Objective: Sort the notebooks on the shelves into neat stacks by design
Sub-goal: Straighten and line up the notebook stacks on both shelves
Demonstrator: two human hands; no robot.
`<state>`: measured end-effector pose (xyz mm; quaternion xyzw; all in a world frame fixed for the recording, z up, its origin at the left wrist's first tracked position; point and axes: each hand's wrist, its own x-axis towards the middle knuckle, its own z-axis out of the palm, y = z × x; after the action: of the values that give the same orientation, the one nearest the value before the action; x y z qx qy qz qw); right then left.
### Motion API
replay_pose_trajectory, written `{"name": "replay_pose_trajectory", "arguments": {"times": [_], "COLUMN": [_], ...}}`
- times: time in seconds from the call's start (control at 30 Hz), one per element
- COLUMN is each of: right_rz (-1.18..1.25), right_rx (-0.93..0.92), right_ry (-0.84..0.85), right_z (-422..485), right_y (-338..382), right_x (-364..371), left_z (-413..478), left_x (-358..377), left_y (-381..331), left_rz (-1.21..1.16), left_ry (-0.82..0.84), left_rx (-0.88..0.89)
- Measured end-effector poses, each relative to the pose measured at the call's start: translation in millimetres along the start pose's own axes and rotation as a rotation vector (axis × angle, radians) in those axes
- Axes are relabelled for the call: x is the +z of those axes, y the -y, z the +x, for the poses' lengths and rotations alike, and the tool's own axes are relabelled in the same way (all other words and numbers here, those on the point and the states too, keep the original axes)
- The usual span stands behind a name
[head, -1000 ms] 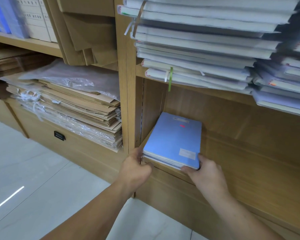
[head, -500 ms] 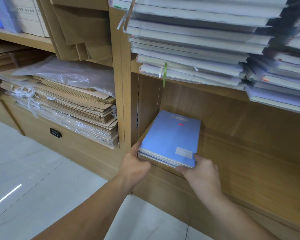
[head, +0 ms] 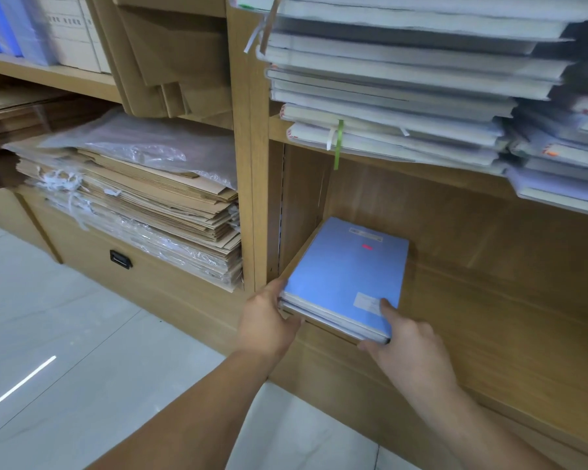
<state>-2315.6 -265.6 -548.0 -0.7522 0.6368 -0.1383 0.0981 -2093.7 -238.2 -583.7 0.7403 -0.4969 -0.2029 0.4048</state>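
Gripping the blue notebooks (head: 345,273) at their two near corners, both hands are reaching into the lower shelf (head: 506,320). The left hand (head: 267,322) is wrapping round the near left corner, its thumb lying along the stack's left edge. The right hand (head: 413,352) is pinching the near right corner, its thumb pressing on the top cover just beside a white label (head: 366,302) and its other fingers tucking under the front edge. The notebooks are sitting as a short flat stack at the shelf's far left, close to the upright divider (head: 248,171), with their near edge jutting slightly past the shelf's front lip. Whether the stack is resting fully on the board or being lifted a little is hard to tell.

On the upper shelf (head: 277,129), a tall uneven pile of pale notebooks (head: 404,96) is hanging out over the edge, a green ribbon (head: 337,147) is dangling from it, and a second pile (head: 564,154) is sitting to its right. In the bay to the left, brown paper bags (head: 157,212) are lying stacked, some under clear plastic wrap (head: 140,147). A dark drawer handle (head: 120,258) is showing below them, above the pale tiled floor (head: 65,334).
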Motion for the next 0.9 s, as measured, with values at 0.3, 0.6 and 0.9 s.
{"name": "replay_pose_trajectory", "arguments": {"times": [0.3, 0.6, 0.9], "right_rz": [-0.016, -0.063, 0.282], "right_rx": [-0.042, -0.095, 0.036], "right_ry": [-0.071, -0.086, 0.036], "right_z": [3.6, 3.2, -2.7], "right_y": [-5.2, -6.6, -20.2], "right_x": [4.8, 5.3, -2.1], "left_z": [5.8, 2.8, -18.3], "left_x": [7.5, 7.9, -26.9], "left_y": [-1.6, -5.6, 3.1], "left_rz": [0.049, 0.049, 0.079], "left_ry": [-0.08, -0.037, -0.022], "left_rx": [-0.044, -0.026, -0.132]}}
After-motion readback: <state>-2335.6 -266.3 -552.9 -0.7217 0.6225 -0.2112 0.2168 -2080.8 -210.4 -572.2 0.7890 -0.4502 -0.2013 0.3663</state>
